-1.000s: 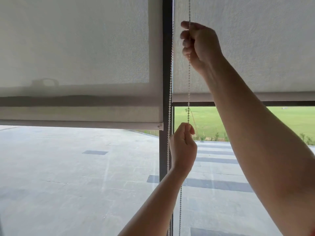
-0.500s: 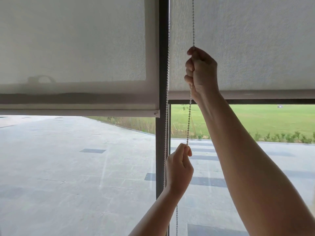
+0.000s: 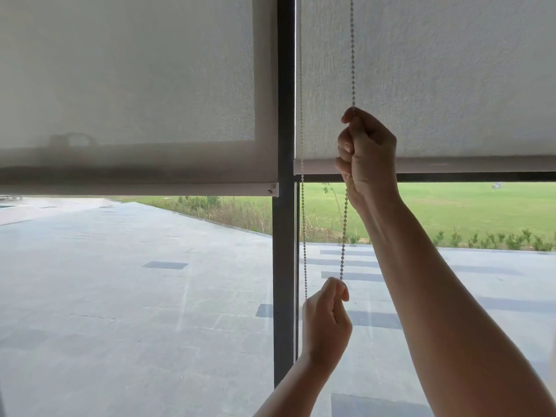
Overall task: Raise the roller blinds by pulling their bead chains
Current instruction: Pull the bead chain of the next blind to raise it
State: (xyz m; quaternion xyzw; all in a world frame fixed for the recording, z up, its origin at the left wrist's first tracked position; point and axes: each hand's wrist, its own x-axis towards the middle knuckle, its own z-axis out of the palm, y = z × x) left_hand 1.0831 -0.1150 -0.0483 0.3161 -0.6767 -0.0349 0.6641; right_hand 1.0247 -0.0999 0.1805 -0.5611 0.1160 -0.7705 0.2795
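Two grey roller blinds hang over a window. The left blind [image 3: 126, 85] has its bottom bar lower than that of the right blind [image 3: 451, 79]. A white bead chain [image 3: 352, 49] runs down in front of the right blind, near the dark mullion. My right hand [image 3: 368, 158] is fisted around the chain's right strand at the level of the right blind's bottom bar. Below it, my left hand [image 3: 326, 323] pinches the same strand between thumb and fingers. The chain's other strand [image 3: 304, 224] hangs free close to the mullion.
A dark vertical mullion [image 3: 284, 266] separates the two panes. Through the glass lie a paved grey terrace [image 3: 120, 296] and a green lawn [image 3: 451, 212] with low shrubs. A dark horizontal frame bar [image 3: 481, 176] sits just under the right blind's bottom bar.
My right hand has come down along the chain from high on the blind to its bottom bar. My left hand has dropped lower too. Both keep hold of the strand.
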